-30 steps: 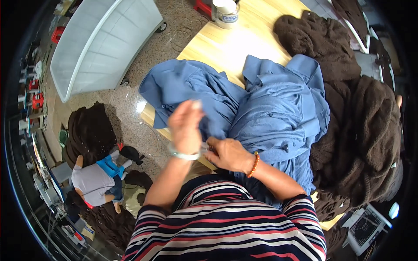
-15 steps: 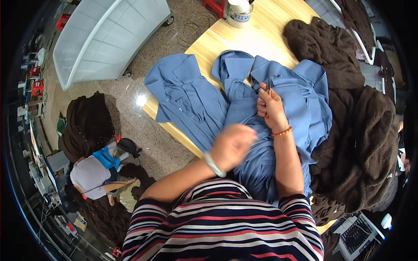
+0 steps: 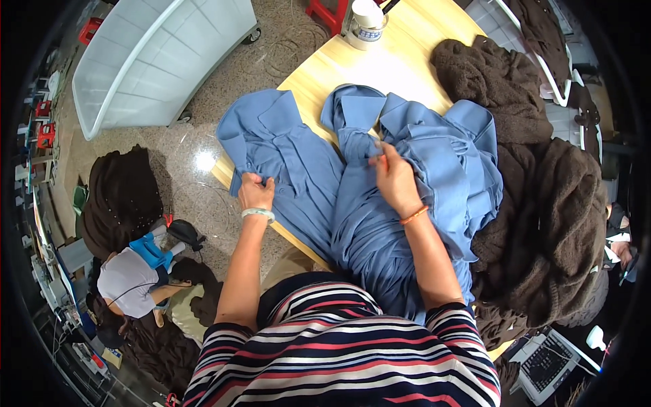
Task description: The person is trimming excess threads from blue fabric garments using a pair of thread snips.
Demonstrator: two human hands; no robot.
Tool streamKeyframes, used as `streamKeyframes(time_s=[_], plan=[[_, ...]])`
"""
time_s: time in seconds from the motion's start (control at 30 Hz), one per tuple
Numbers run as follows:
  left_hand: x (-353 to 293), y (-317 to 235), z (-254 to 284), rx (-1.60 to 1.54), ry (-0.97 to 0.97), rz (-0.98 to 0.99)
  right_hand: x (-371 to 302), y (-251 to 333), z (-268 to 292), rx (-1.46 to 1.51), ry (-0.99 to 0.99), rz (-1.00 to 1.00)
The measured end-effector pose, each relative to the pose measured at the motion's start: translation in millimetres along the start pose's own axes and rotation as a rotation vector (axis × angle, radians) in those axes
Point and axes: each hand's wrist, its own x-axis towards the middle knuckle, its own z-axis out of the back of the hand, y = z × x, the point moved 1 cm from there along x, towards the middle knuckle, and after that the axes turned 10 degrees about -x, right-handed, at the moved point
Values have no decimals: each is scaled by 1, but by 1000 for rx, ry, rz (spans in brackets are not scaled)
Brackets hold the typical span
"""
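My left hand (image 3: 256,194) is closed on the front edge of a blue collared shirt (image 3: 288,159) lying at the table's left edge. Over the neighbouring heap of blue shirts (image 3: 451,159) is my right hand (image 3: 396,178), its fingers curled near a collar and folded cloth. A small pointed metal tool, like thread snips, showed in this hand a moment before; the fingers now mostly hide it. The heap's gathered cloth hangs down toward my body.
Brown knitted garments (image 3: 542,217) are piled along the right side. A cup-like container (image 3: 367,30) stands at the table's (image 3: 400,61) far edge. A grey wheeled bin (image 3: 159,64) is at far left. Another person (image 3: 129,278) bends among dark cloth at lower left.
My left hand has swung left from the middle onto the left shirt and taken hold of it. My right hand has moved left and slightly nearer, down toward the cloth.
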Motion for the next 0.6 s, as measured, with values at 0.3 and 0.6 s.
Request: streamKeyframes(time_s=[0.3,0.6], plan=[[-3,8,16,-595,210,256,-26,16,20,-467,299,244],[-24,-24,45,-1394,432,527,-21,26,25,-444,374,177]])
